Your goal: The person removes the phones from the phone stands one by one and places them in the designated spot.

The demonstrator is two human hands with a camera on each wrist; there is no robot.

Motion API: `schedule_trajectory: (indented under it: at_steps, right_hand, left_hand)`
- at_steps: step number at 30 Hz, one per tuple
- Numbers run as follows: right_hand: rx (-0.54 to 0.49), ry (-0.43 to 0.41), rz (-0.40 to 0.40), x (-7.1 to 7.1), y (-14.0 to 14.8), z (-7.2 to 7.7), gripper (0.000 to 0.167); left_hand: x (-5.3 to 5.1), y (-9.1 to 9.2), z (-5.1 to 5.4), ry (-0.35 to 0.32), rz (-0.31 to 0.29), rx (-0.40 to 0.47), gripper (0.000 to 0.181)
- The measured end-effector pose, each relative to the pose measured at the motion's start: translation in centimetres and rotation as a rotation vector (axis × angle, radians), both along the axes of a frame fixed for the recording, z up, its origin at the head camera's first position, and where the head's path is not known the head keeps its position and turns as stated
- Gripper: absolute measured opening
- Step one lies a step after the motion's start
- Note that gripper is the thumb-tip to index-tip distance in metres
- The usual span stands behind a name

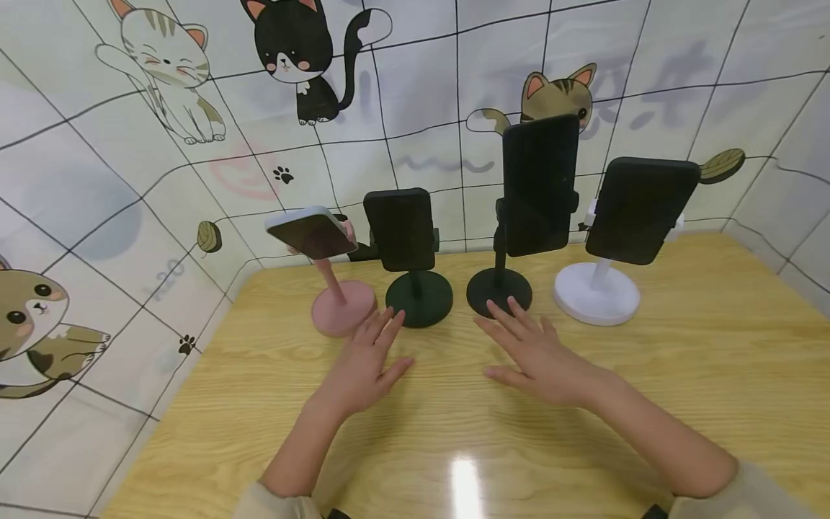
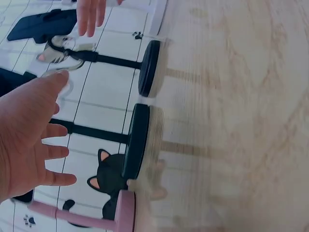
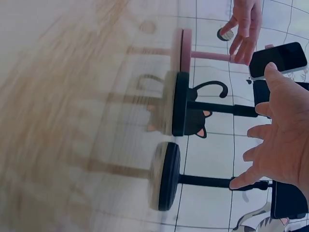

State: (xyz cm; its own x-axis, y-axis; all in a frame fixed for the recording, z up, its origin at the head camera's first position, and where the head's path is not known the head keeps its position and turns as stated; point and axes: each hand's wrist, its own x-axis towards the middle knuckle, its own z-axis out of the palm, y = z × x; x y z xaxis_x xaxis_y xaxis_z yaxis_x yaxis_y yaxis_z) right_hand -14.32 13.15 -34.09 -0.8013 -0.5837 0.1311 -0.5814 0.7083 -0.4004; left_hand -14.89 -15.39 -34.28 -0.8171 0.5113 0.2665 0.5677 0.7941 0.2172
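Four-legged clutter is absent from the row itself: a pink phone stand (image 1: 344,306) stands at left with a tilted phone (image 1: 314,234). Beside it, a dark green stand (image 1: 420,306) bears a black phone (image 1: 400,231). A black stand (image 1: 499,288) holds a tall, upright black phone (image 1: 541,187), and a white stand (image 1: 596,295) at right holds another dark phone (image 1: 642,209). My left hand (image 1: 364,366) is spread above the table before the pink and green bases. Fingers spread, my right hand (image 1: 545,360) hovers before the black base. Both hands hold nothing.
The wooden table (image 1: 441,425) reflects a bright light near its front. Behind and to the left hangs a white tiled-pattern wall covering (image 1: 428,94) with cartoon cats; the stands are close to it at the table's back edge.
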Motion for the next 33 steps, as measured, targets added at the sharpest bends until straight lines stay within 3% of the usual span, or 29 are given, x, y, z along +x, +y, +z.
schedule_trajectory:
  at_steps: [12,20,26,33]
  right_hand:
    - [-0.246,0.043,0.02,-0.8,-3.7,-0.1,0.057]
    - [-0.452,0.15,-0.002,-1.6,-6.9,-0.4,0.037]
    - [-0.618,0.15,-0.063,-2.0,-8.7,0.0,0.026]
    - [-0.771,0.157,-0.09,-2.9,-10.6,0.1,0.019]
  left_hand:
    - [0.2,-2.4,-0.4,0.09,0.089,0.206,0.054]
    - [-0.2,-3.2,-0.3,0.228,0.154,0.373,0.034]
    - [-0.3,-4.1,-0.4,0.253,0.171,0.548,0.029]
    - [-0.8,-5.1,-0.6,0.267,0.221,0.677,0.023]
